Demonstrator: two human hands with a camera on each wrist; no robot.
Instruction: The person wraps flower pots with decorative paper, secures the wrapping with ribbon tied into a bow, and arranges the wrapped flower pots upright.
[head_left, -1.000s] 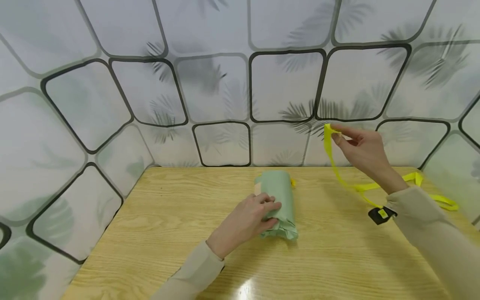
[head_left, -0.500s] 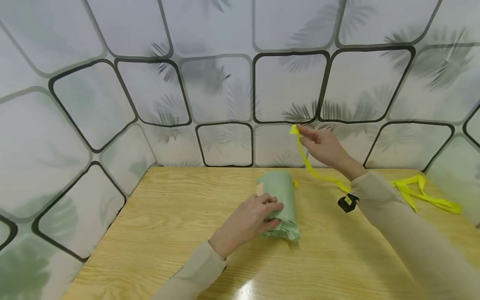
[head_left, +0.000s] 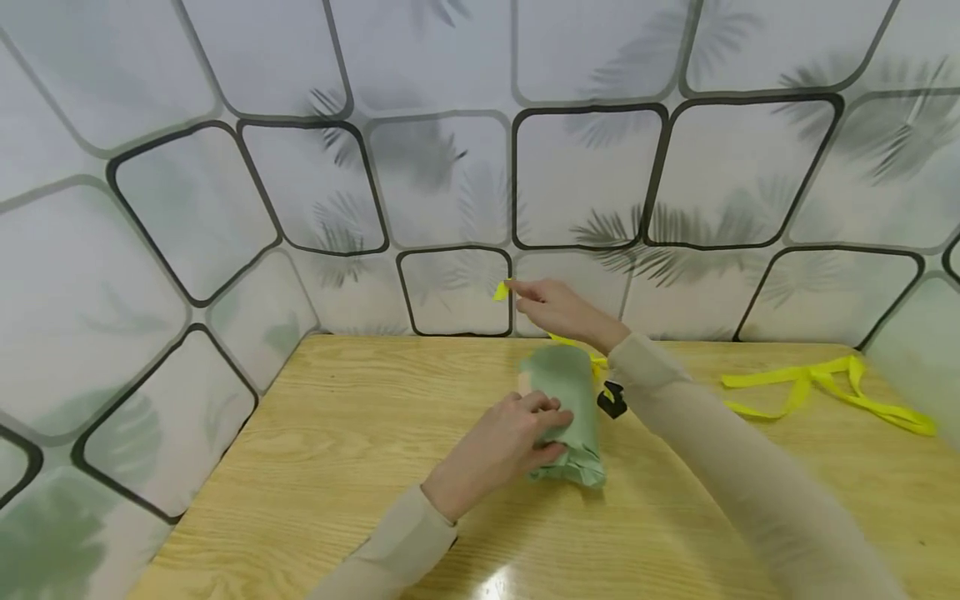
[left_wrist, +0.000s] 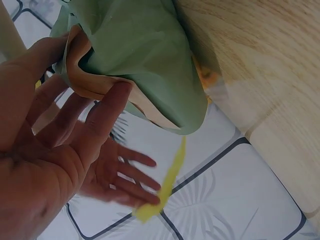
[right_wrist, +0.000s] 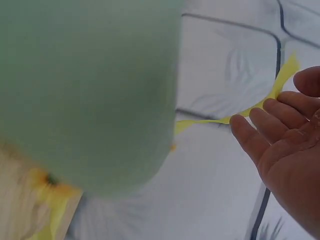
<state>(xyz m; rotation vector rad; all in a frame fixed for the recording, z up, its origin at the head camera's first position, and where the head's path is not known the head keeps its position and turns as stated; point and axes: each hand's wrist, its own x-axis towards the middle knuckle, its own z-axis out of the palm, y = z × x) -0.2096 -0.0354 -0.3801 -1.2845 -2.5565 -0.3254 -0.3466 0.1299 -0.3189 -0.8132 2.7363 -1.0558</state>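
A green paper-wrapped bouquet (head_left: 564, 379) lies on the table, its pale inner paper edge showing in the left wrist view. My left hand (head_left: 502, 442) holds its near part, fingers over the top and thumb at the near end. Beyond the far end, raised in front of the wall, my right hand (head_left: 558, 308) pinches the end of a yellow ribbon (right_wrist: 207, 121). From those fingers the ribbon runs back behind the green wrap. An orange-yellow sunflower (right_wrist: 47, 182) shows at the wrap's end in the right wrist view.
More yellow ribbon (head_left: 832, 371) lies in loose folds on the right of the wooden table (head_left: 360, 467). A patterned wall covering (head_left: 450, 183) rises at the back and sides. A small black device (head_left: 611, 400) sits at the right cuff.
My right hand has swept left with the ribbon end, from the right side to beyond the bouquet's far end. The loose ribbon on the right has shifted slightly. My left hand stays on the bouquet.
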